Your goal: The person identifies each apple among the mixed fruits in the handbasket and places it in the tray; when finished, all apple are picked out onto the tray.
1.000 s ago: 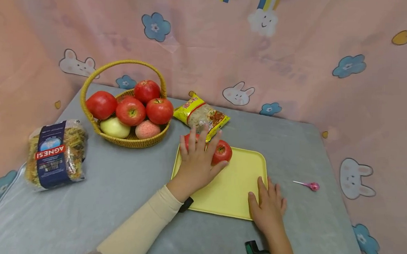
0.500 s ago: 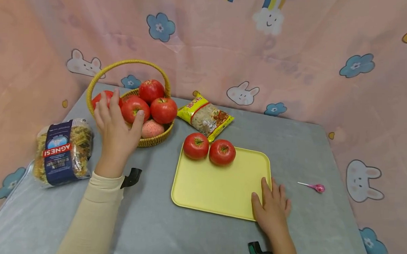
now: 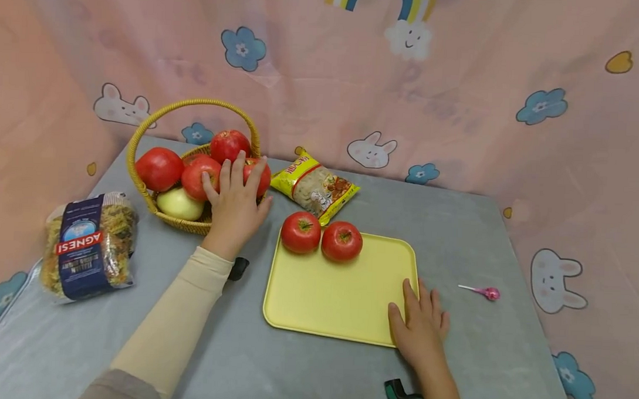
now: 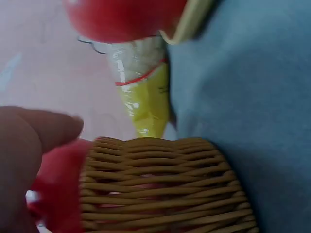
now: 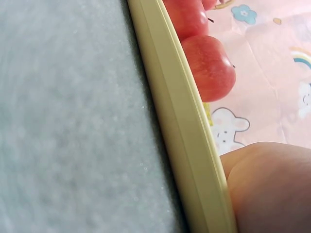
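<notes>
My left hand (image 3: 235,205) reaches over the right side of a woven basket (image 3: 183,224), fingers spread and fairly straight. Its fingertips overlap a red apple (image 3: 262,177) there; the left wrist view shows a finger (image 4: 56,127) close over this apple (image 4: 60,182), beside the basket wall (image 4: 160,189). Several other red apples and a pale yellow-green fruit (image 3: 179,204) fill the basket. On a yellow tray (image 3: 337,306), two red apples (image 3: 300,233) sit side by side at the back left corner. My right hand (image 3: 421,323) rests on the tray's right edge with fingers extended.
Left of the basket lies a pasta bag (image 3: 87,247) with a blue label. A yellow snack-like packet (image 3: 317,187) lies behind the tray. A pink lollipop (image 3: 489,293) is on the grey table (image 3: 456,228) to the right. A pink printed curtain (image 3: 312,93) hangs behind.
My left hand has moved from above the tray's apples to the basket's left side, then to its right side, hiding the pinkish fruit there. The right hand stays on the tray's edge.
</notes>
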`<state>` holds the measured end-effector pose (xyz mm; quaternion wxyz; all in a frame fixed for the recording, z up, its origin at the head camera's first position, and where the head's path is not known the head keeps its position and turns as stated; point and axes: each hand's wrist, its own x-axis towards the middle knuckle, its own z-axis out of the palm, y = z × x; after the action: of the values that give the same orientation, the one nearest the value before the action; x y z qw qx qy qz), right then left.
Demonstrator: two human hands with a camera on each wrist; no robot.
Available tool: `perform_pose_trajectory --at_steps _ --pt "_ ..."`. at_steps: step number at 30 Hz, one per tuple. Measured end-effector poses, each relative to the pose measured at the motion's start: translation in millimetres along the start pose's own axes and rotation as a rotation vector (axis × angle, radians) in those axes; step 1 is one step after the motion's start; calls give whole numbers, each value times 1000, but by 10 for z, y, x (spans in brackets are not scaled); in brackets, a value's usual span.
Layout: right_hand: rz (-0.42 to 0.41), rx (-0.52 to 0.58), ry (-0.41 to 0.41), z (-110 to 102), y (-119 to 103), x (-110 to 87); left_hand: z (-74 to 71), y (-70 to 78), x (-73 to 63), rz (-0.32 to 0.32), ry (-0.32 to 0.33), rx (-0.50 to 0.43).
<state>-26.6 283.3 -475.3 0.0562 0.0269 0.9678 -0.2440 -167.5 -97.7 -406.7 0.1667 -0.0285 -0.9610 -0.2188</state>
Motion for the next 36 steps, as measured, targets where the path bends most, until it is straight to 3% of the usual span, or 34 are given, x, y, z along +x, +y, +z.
perform_pose_trajectory --at_steps 9,15,18,21,23,25,27,29,32,36 --pt "-6 14 26 -19 4 -14 149 -26 10 36 131 9" --pt "-14 22 44 -33 6 -23 132 21 3 64 170 24" --pt "-19 22 50 -43 1 -27 102 114 -31 92 199 14" --pt "-26 19 56 -46 3 -19 80 338 -110 178 239 -59" --pt "-27 24 59 -51 3 -14 87 579 -196 266 238 -131" --pt "-27 24 62 -58 1 -16 141 864 -292 366 214 -181" --pt "-25 20 64 -66 -3 -19 224 1160 -390 454 148 -190" --pt "-24 14 59 -72 -12 -23 337 1424 -471 527 72 -150" --pt "-17 10 42 -64 -24 -20 538 1717 -540 610 -26 -11" --pt "-15 12 25 -28 -19 -26 828 1891 -549 672 -105 139"
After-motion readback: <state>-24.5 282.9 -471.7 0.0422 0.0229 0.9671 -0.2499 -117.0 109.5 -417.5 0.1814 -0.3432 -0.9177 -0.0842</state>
